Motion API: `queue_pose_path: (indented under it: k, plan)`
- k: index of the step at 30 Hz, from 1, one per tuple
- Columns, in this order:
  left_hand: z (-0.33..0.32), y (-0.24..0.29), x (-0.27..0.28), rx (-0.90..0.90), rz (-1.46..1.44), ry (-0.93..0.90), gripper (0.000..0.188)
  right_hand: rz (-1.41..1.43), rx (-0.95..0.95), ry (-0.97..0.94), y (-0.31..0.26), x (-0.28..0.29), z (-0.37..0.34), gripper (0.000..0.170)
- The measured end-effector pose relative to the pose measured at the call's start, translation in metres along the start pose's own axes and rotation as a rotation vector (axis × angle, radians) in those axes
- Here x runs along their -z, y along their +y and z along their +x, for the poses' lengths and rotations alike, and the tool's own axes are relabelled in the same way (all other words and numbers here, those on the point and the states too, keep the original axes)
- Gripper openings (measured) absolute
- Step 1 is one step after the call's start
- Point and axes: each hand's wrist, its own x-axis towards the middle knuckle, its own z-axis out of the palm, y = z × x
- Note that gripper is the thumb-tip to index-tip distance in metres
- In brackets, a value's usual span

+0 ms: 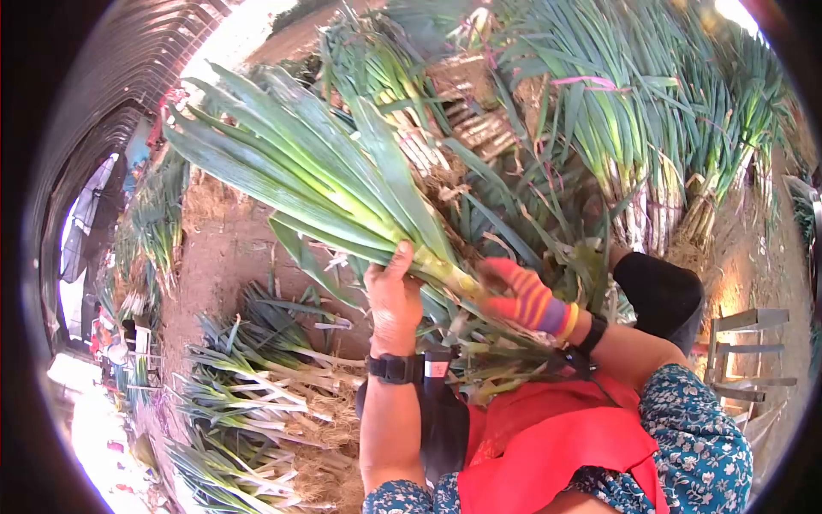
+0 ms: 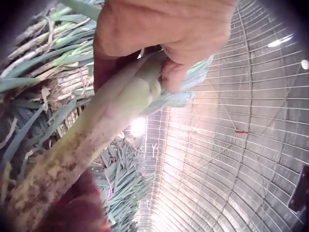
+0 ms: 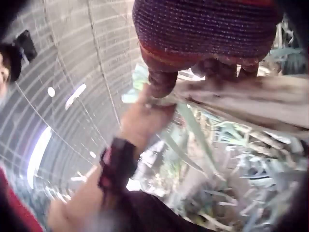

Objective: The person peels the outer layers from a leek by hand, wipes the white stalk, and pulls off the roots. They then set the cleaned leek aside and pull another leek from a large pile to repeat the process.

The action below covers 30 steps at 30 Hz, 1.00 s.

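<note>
Held slantwise before the chest is a thick leek (image 1: 342, 201), its broad green leaves fanned to the upper left. My bare left hand (image 1: 394, 300) grips it where the leaves meet the stalk, the thumb lying along the near side. In the left wrist view the pale, soil-specked stalk (image 2: 111, 111) runs down from the curled fingers. A striped knit glove covers my right hand (image 1: 535, 304), blurred in the head view, its fingers at the lower stalk. Up close in the right wrist view, the glove (image 3: 207, 34) has its fingertips bent round the stalk. The root end is hidden.
Loose leeks with roots (image 1: 282, 394) lie heaped on the ground at left. Tied bundles (image 1: 616, 128) stand at the upper right, and another bundle (image 1: 394, 94) lies at the back. A small stool (image 1: 749, 351) is at right. A red apron (image 1: 556, 445) covers the lap.
</note>
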Motion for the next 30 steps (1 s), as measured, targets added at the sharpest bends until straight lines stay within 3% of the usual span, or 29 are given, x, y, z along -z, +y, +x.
queue_pose_path:
  k: [2, 3, 5, 8, 9, 11, 12, 13, 15, 16, 17, 19, 20, 21, 22, 24, 25, 27, 29, 30]
  plan:
    - [-0.004, -0.001, 0.017, -0.099, 0.231, -0.01, 0.037, 0.389, -0.042, 0.024, -0.026, -0.018, 0.049, 0.061]
    - [-0.01, 0.006, 0.011, 0.016, 0.02, 0.051, 0.037, 0.388, -0.031, 0.014, -0.037, -0.025, 0.068, 0.061]
    - [-0.017, 0.011, 0.015, -0.021, 0.016, 0.073, 0.038, 0.368, -0.145, -0.09, -0.057, -0.034, 0.091, 0.058]
    - [-0.029, 0.019, 0.019, -0.097, -0.047, 0.085, 0.038, -0.022, 0.02, 0.008, -0.082, -0.045, 0.095, 0.048]
    - [-0.031, 0.022, 0.019, -0.115, -0.075, 0.087, 0.038, 0.115, 0.093, 0.015, -0.092, -0.049, 0.094, 0.043]
    - [-0.033, 0.021, 0.024, -0.163, -0.072, 0.17, 0.031, 0.119, 0.101, 0.077, -0.092, -0.061, 0.089, 0.036]
    - [-0.029, 0.02, 0.03, -0.128, -0.003, 0.287, 0.027, 0.1, -0.002, 0.089, -0.111, -0.068, 0.077, 0.031]
    - [-0.025, 0.021, 0.036, -0.094, 0.063, 0.4, 0.023, -0.01, 0.167, 0.045, -0.11, -0.074, 0.06, 0.03]
    - [-0.023, 0.025, 0.043, -0.146, -0.085, 0.337, 0.025, 0.255, 0.068, -0.108, -0.117, -0.076, 0.031, 0.031]
    - [-0.023, 0.023, 0.05, -0.159, -0.113, 0.341, 0.026, 0.075, 0.053, -0.145, -0.122, -0.062, 0.025, 0.037]
    - [-0.024, 0.025, 0.051, -0.177, -0.144, 0.346, 0.027, -0.136, 0.205, -0.074, -0.088, -0.051, 0.022, 0.044]
    - [-0.031, 0.032, 0.053, -0.198, -0.165, 0.284, 0.029, 0.006, 0.002, -0.071, -0.029, -0.015, 0.008, 0.049]
    - [-0.035, 0.035, 0.052, -0.207, -0.176, 0.224, 0.032, -0.294, 0.042, -0.101, 0.003, 0.014, -0.006, 0.049]
    - [-0.039, 0.037, 0.052, -0.211, -0.181, 0.22, 0.032, -0.332, -0.215, -0.176, 0.004, 0.033, -0.021, 0.052]
    - [-0.043, 0.04, 0.052, -0.206, -0.148, 0.21, 0.036, -0.751, -0.13, -0.293, 0.039, 0.053, -0.046, 0.053]
    - [-0.047, 0.042, 0.052, -0.212, -0.101, 0.175, 0.04, -1.095, -0.706, -0.738, 0.06, 0.081, -0.065, 0.059]
    - [-0.047, 0.043, 0.051, -0.213, -0.1, 0.166, 0.04, -1.095, -0.707, -0.729, 0.064, 0.084, -0.068, 0.059]
    - [-0.048, 0.042, 0.051, -0.249, -0.098, 0.137, 0.038, -1.019, -0.458, -0.274, 0.04, 0.078, -0.068, 0.062]
    - [-0.048, 0.042, 0.045, -0.251, -0.08, 0.079, 0.042, -0.521, -0.096, -0.248, -0.008, 0.054, -0.047, 0.067]
    - [-0.049, 0.043, 0.039, -0.244, -0.107, 0.01, 0.044, -0.477, -0.086, -0.283, -0.033, 0.036, -0.038, 0.066]
